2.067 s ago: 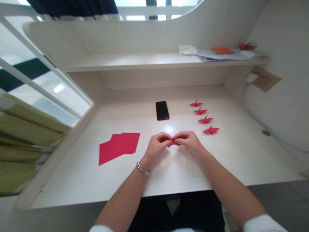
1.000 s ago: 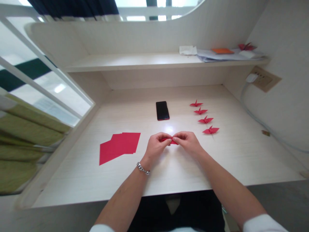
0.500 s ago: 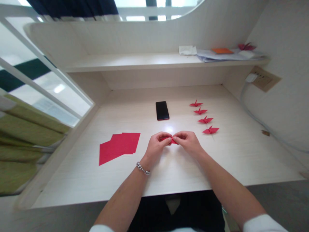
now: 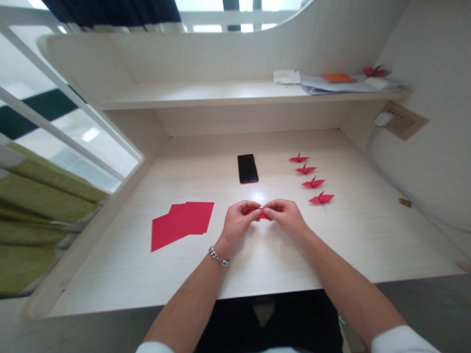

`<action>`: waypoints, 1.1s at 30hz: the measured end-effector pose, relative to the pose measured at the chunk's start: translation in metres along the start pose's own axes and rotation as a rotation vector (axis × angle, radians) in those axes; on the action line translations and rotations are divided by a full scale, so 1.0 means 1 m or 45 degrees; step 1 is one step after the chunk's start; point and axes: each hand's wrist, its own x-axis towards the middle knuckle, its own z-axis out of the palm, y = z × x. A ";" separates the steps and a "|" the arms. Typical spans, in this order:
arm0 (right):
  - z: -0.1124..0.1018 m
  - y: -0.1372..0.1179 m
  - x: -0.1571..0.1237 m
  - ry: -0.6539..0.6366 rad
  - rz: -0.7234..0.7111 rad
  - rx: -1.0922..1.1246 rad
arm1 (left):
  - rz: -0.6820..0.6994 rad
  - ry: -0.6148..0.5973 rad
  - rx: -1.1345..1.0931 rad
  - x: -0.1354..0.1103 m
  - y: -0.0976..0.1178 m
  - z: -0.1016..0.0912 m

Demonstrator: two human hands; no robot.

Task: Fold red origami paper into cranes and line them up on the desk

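Note:
Both of my hands meet over the middle of the pale wooden desk (image 4: 128, 274). My left hand (image 4: 238, 223), with a chain bracelet at the wrist, and my right hand (image 4: 288, 217) pinch a small folded piece of red paper (image 4: 262, 214) between their fingertips. Most of the paper is hidden by my fingers. A loose stack of flat red paper sheets (image 4: 182, 223) lies to the left of my left hand. Several finished red paper cranes (image 4: 313, 183) stand in a slanted row to the right, the nearest (image 4: 321, 198) just beyond my right hand.
A black phone (image 4: 247, 168) lies face up behind my hands. The shelf (image 4: 206, 92) above carries a tissue (image 4: 286, 76), papers with an orange pad (image 4: 339, 77) and another red crane (image 4: 376, 71). A wall socket (image 4: 399, 119) with a white cable is on the right wall.
My hands stay in place on the small red paper; only the fingertips shift slightly as they work it. Nothing else on the desk has moved.

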 end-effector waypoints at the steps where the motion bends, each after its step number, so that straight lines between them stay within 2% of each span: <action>1: 0.000 0.002 0.001 0.004 0.019 0.047 | 0.004 0.005 -0.002 0.000 0.000 0.000; 5: -0.001 0.007 0.004 0.014 0.051 0.108 | 0.028 0.001 0.023 -0.001 0.000 0.000; 12: 0.000 0.005 0.002 0.030 -0.049 0.001 | 0.045 0.019 0.062 0.000 -0.001 0.001; 20: -0.001 0.004 0.002 0.037 -0.100 -0.028 | -0.060 0.048 -0.046 -0.002 0.004 0.004; 25: -0.001 0.003 0.002 0.045 -0.059 -0.011 | -0.016 0.052 0.009 -0.004 0.005 0.004; 29: -0.001 0.005 0.002 -0.003 -0.012 0.038 | 0.048 -0.001 0.076 -0.004 0.006 0.003; 33: -0.003 0.006 0.003 0.005 -0.031 0.029 | -0.016 -0.023 0.015 -0.003 0.004 0.002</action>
